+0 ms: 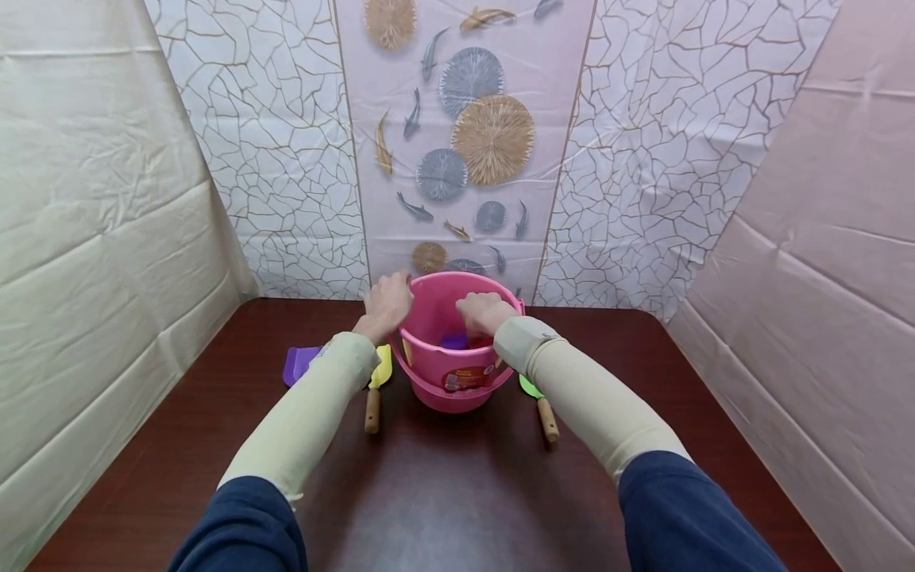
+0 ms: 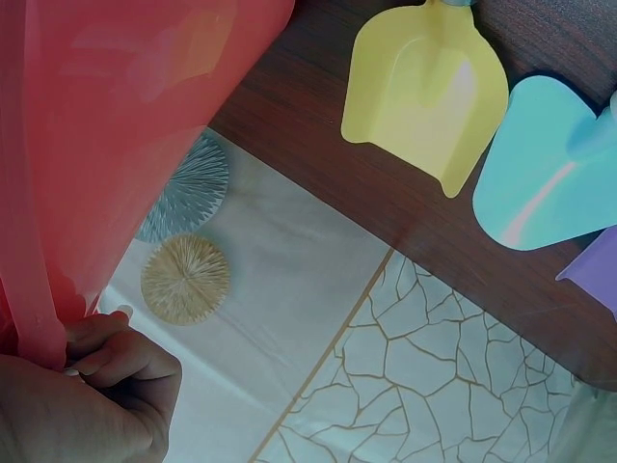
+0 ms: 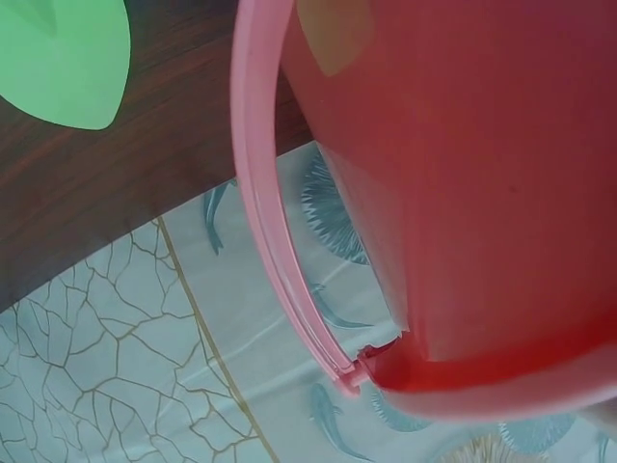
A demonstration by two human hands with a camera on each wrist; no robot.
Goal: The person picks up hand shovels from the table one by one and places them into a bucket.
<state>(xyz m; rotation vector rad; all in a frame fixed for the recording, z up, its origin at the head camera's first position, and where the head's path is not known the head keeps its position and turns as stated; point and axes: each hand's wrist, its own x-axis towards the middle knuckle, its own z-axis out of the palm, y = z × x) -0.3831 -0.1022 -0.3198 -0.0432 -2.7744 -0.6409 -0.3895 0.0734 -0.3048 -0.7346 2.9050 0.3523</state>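
A pink bucket point(image 1: 429, 349) stands on the dark table, its handle point(image 3: 262, 183) hanging down around the outside. My left hand point(image 1: 389, 300) grips the bucket's left rim; the left wrist view shows those fingers point(image 2: 120, 352) curled at the handle's joint. Over the bucket's mouth, toward the right side, is my right hand point(image 1: 486, 311), its fingers bent and reaching inside. Below it in the bucket lie a purple piece point(image 1: 453, 342) and a red piece point(image 1: 480, 342). The right fingertips are hidden, and I cannot tell whether they hold anything.
Left of the bucket lie a yellow shovel point(image 1: 384, 365) with a wooden handle and a purple shovel point(image 1: 299, 364). A light blue shovel point(image 2: 540, 164) shows beside them. A green trowel point(image 1: 530, 387) lies on the right. Patterned cloth point(image 1: 286, 159) hangs behind the table.
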